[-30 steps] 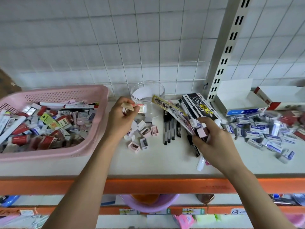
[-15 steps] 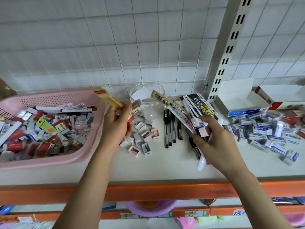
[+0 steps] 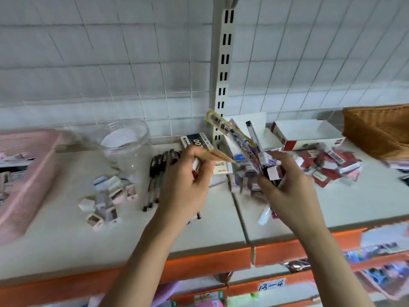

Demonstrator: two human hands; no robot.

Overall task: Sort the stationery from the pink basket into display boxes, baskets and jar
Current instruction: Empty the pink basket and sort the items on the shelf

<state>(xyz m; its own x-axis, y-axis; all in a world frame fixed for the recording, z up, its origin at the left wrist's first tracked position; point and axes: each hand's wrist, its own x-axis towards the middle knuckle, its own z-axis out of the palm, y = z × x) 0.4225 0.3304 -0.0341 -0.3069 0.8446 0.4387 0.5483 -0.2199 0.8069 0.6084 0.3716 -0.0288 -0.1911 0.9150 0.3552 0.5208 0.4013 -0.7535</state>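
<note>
The person's left hand [image 3: 188,178] hovers over the middle of the white shelf [image 3: 66,229], its grip clamped on a flat tan packet [image 3: 218,156] whose tip points right toward the other hand; a small red-and-white item also seems tucked under the curled fingers, but blur hides what it is. The right hand [image 3: 287,187] has its grip closed round a mixed bundle: a long yellow-edged pen packet [image 3: 230,131] slanting up to the far left, a clear black-capped pen [image 3: 253,135] standing nearly upright, and a small pink box [image 3: 273,172].

The pink basket [image 3: 24,180] sits at the left edge, partly cut off. A clear jar [image 3: 126,149] stands far from the camera between the basket and a row of black pens [image 3: 156,173]. Small pastel sharpeners [image 3: 106,196] lie scattered near the jar. To the right, an open red-and-white display box [image 3: 307,134] stands behind a heap of red and white packets [image 3: 327,165], with a brown wicker basket [image 3: 380,129] at the far right.
</note>
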